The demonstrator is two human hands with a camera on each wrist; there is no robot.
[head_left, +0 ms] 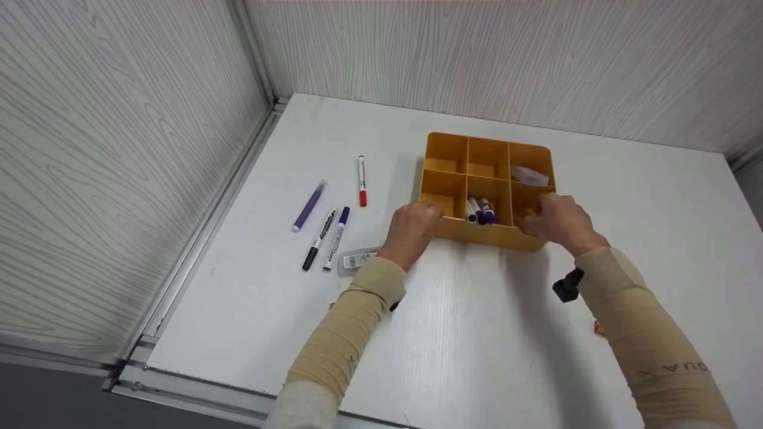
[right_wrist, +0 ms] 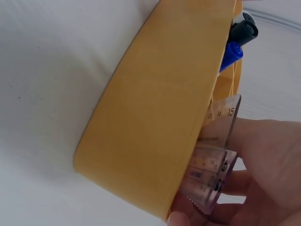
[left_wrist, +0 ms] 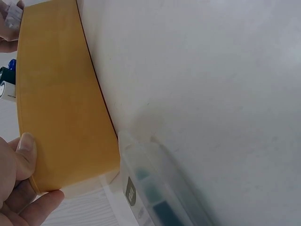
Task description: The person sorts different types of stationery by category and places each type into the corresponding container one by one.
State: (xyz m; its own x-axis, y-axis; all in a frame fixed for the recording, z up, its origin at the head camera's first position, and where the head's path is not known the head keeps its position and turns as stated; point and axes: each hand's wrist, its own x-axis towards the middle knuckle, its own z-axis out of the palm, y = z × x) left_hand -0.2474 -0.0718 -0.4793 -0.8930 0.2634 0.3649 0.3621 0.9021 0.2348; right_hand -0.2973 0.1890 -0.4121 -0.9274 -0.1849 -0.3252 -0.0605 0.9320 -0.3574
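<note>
The orange divided box (head_left: 486, 233) sits toward the far side of the table (head_left: 453, 333), right of the loose markers. At its near left corner, the left hand (head_left: 411, 231) pinches the wall, thumb on the near face. The right hand (head_left: 561, 221) is at the near right compartment, its fingers curled about clear rulers (right_wrist: 209, 170) that stick up above the rim; whether they also grip the wall, I cannot tell.

To do this well, the left hand should brace the corner just firmly enough that the box does not slide or tip. The rulers seem best lowered at a slant along the compartment, edges together, and let go only once they rest against a wall, since slick plastic may slip or spring out. Fingertips should stay off the divider, so as not to knock the upright markers (head_left: 480, 212) in the near middle compartment. The clear case (head_left: 356, 260), partly behind the left hand, lies close enough to be nudged; keep that wrist raised.
</note>
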